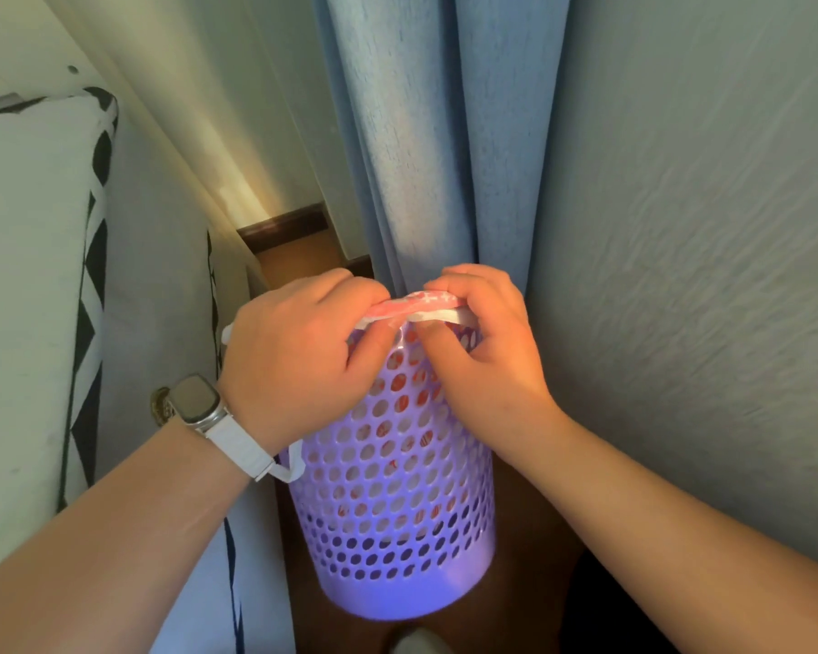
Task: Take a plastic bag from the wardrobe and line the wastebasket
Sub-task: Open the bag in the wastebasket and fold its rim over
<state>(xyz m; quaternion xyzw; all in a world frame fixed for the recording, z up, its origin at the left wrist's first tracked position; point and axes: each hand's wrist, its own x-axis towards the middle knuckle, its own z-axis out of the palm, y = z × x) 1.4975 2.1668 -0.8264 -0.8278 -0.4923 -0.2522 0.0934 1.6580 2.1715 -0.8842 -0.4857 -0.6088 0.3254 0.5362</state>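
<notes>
Smooth perforated plastic wastebasket (397, 488)

The wastebasket (397, 488) is a tall, round, lilac plastic bin, its wall pierced all over with round holes, standing upright on the brown floor. The plastic bag (416, 306), white with red-pink print, sits inside it, showing through the holes, its edge folded over the near rim.
</notes>
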